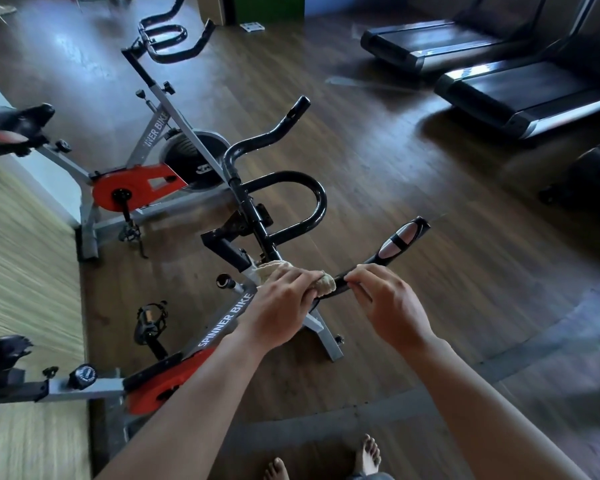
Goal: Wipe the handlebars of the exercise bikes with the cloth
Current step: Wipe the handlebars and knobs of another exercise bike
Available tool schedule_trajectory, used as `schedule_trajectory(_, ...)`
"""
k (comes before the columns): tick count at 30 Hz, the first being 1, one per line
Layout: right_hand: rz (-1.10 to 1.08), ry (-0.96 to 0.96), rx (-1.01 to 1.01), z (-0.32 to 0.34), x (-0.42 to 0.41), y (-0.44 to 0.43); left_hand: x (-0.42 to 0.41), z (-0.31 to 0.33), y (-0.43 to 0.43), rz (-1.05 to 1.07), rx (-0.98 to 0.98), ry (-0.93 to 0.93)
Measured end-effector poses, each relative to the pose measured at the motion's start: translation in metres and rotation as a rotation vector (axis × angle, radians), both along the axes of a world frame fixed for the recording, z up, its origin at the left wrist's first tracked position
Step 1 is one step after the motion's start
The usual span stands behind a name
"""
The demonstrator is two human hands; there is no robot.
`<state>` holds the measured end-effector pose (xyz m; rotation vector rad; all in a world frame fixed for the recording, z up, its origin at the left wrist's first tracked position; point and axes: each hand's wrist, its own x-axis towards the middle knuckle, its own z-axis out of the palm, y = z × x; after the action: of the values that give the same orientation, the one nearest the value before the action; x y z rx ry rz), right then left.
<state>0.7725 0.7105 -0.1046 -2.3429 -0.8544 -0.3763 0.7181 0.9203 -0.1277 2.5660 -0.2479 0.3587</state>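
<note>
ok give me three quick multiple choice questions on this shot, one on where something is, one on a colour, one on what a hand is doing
1. Where is the cloth?
A. on the floor
B. on the near bike's handlebar
C. on a saddle

2. What colour are the bikes' crank covers?
A. blue
B. green
C. red

3. What is the right hand doing?
A. hanging free
B. holding the handlebar beside the cloth
C. resting on a treadmill

Answers:
1 B: the left hand grips the cloth round the bar.
2 C: both covers show red.
3 B: it grips the bar just right of the cloth.
</note>
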Motion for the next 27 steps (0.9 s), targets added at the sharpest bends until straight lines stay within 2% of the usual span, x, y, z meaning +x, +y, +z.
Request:
schedule_trajectory(10,-0.087,-0.203,0.141,0.025,0.069,-0.076,0.029,0.016,-0.066,0.099,0.009,0.06)
schedule_trajectory(15,-0.018,-0.02,0.193,0.03,0.103,-0.092,0.048,0.023,-0.104,0.237,-0.06,0.015)
schedule_trajectory(21,0.106,0.174,0.323,0.032,0.125,-0.104,0.066,0.027,-0.147,0.383,-0.32,-0.12)
schedule_trajectory(27,0.155,0.33,0.418,0.032,0.139,-0.112,0.081,0.033,-0.17,0.469,-0.533,-0.135)
